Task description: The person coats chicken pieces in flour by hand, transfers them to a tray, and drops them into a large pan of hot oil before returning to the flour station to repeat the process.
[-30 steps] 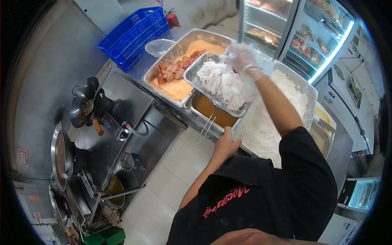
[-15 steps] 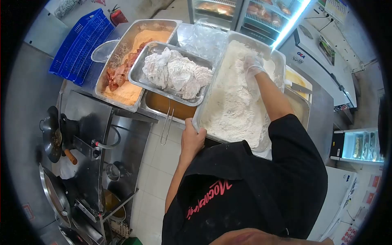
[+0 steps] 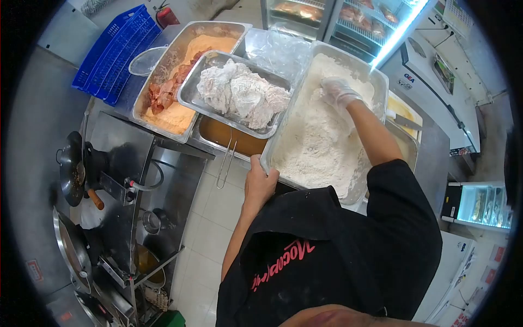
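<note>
My left hand [image 3: 260,182] is closed on the near-left corner of a deep metal tub [image 3: 383,90], thumb over the rim. White flour [image 3: 321,144] fills much of that tub, heaped along its middle. My right hand [image 3: 339,94], in a clear plastic glove, is down in the flour toward the far end, its fingers partly hidden. Left of the tub, a smaller metal tray [image 3: 188,101] holds several flour-coated pieces of meat [image 3: 245,90]. That tray rests across a pan of brown liquid [image 3: 212,132] and the edge of another tub [image 3: 137,111].
That other tub holds orange powder [image 3: 212,43] and reddish raw meat [image 3: 166,94]. Wire tongs [image 3: 226,163] hang off the brown liquid's pan. A knife [image 3: 406,120] lies right of the flour tub. A wok [image 3: 71,169] sits on the stove at left; a blue crate [image 3: 117,54] stands behind.
My right hand has shifted slightly toward the left within the flour, and its glove shows more plainly. My left hand keeps its hold on the tub. The whole view has shifted a little.
</note>
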The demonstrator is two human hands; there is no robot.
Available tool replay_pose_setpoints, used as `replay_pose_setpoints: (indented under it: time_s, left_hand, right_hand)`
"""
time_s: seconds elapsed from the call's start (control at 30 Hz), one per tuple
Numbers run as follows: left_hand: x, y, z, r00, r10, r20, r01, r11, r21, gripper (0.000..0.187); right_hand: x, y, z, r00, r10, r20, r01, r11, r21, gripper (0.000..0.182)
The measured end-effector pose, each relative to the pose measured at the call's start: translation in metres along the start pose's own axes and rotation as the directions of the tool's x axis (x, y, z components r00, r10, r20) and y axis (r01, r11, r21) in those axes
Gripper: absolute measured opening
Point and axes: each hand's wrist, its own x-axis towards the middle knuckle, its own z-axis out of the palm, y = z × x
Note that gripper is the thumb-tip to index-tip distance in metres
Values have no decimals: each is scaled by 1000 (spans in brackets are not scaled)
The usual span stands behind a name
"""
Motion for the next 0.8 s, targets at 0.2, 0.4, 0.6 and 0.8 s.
replay_pose_setpoints:
  time_s: [0.2, 0.4, 0.6, 0.8]
  left_hand:
    - [-1, -2, 1, 1000, 9, -7, -9, 1000, 9, 52]
    - [-2, 2, -1, 1000, -4, 0, 4, 1000, 18, 52]
    - [-2, 0, 0, 1000, 1, 12, -2, 1000, 8, 52]
    - [-2, 3, -3, 1000, 5, 8, -6, 1000, 25, 53]
  right_hand:
    - [-66, -73, -47, 975, 86, -203, -12, 942, 337, 14]
    - [-122, -80, -2, 985, 168, 33, -167, 897, 409, 36]
    - [-127, -186, -34, 913, 365, 182, -372, 928, 1, 37]
    - [-118, -186, 49, 871, 491, 15, -404, 699, 590, 37]
